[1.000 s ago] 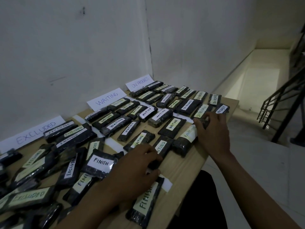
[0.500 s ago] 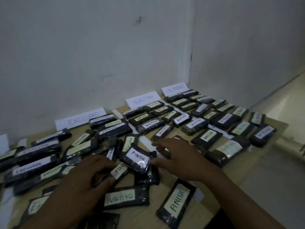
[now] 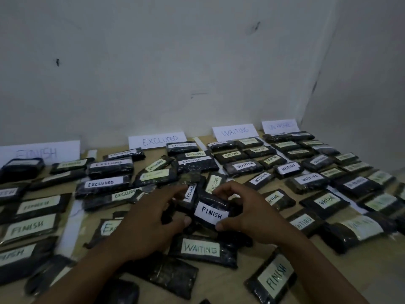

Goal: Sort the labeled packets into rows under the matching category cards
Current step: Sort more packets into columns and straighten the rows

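Packets all over the place, so here's my read from the remote seat. The one in play is the FINISH packet (image 3: 211,212). It's sitting on a loose heap around the middle of the table (image 3: 219,284), a bit toward the near edge, with a WAITING packet (image 3: 201,249) just in front of it.

Both hands are on it. The left hand (image 3: 149,218) has its thumb at the near left corner and its fingers curled over the far side. The right hand (image 3: 247,213) pinches the right end the same way, thumb under the near edge.

Handling guess: it's dark stuff in shiny clear wrap, so probably light, squashy and a bit slick. I'd hold it by the short ends like this and stay off the paper label (image 3: 206,210), which looks stuck on and might peel or smudge. A soft wrap will sag if I only grab one corner.

It belongs way over by the back left corner, under the FINISH card (image 3: 39,151). Lifting it clear beats sliding it, since dragging it would scatter the EXCLUDED packets (image 3: 105,183) in between.
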Tool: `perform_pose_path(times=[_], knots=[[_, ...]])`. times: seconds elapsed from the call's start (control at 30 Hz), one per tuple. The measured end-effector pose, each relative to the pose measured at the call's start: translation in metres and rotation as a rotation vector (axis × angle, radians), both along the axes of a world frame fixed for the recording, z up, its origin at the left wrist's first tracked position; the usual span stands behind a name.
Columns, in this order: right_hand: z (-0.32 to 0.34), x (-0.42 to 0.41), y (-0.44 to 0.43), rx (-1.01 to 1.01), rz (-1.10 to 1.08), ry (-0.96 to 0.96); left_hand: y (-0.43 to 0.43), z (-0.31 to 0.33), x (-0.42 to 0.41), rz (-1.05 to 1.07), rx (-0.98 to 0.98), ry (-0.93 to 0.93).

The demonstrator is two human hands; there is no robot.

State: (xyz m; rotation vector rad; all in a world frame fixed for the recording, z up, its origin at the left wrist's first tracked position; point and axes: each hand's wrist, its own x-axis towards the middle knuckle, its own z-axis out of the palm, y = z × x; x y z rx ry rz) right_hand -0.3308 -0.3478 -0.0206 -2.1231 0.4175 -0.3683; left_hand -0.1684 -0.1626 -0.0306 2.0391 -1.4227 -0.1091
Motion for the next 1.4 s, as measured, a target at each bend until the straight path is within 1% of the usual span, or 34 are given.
perform_pose_path(times=[0.1, 0.2, 0.33, 0.43, 0.5, 0.63, 0.73, 0.83, 0.9, 1.0, 1.1, 1.17, 1.3, 1.4], knots=[[0.0, 0.008, 0.006, 0.09, 0.037, -0.084, 0.001, -0.001, 0.001, -0.017, -0.023, 0.106], [0.0, 0.012, 0.011, 0.172, 0.05, -0.146, 0.001, 0.002, 0.001, 0.003, -0.092, 0.344], [0.002, 0.012, 0.015, 0.249, 0.085, -0.24, 0.001, 0.016, -0.001, 0.035, -0.277, 0.635], [0.005, 0.014, 0.014, 0.333, 0.052, -0.355, 0.004, 0.031, -0.002, 0.12, -0.413, 0.762], [0.008, 0.02, 0.018, 0.334, 0.045, -0.396, 0.01, 0.042, 0.003, 0.184, -0.492, 0.749], [0.014, 0.042, 0.04, 0.171, 0.145, -0.361, 0.039, 0.056, 0.017, 0.279, -0.643, 0.72], [0.018, 0.06, 0.065, -0.026, 0.211, -0.28, 0.079, 0.051, 0.03, 0.429, -0.699, 0.661], [0.018, 0.079, 0.089, -0.319, 0.326, -0.17, 0.13, 0.038, 0.048, 0.624, -0.729, 0.583], [0.013, 0.09, 0.101, -0.45, 0.411, -0.114, 0.165, 0.031, 0.06, 0.77, -0.751, 0.547], [0.002, 0.099, 0.116, -0.558, 0.507, -0.03, 0.214, 0.017, 0.081, 0.988, -0.666, 0.416], [-0.008, 0.102, 0.125, -0.664, 0.572, 0.07, 0.25, 0.003, 0.095, 1.153, -0.513, 0.301], [-0.01, 0.102, 0.126, -0.686, 0.576, 0.076, 0.262, -0.003, 0.099, 1.196, -0.391, 0.269], [-0.016, 0.101, 0.124, -0.703, 0.56, 0.041, 0.269, -0.012, 0.102, 1.196, -0.197, 0.295], [-0.019, 0.1, 0.123, -0.708, 0.565, 0.011, 0.269, -0.015, 0.103, 1.203, -0.078, 0.259]])
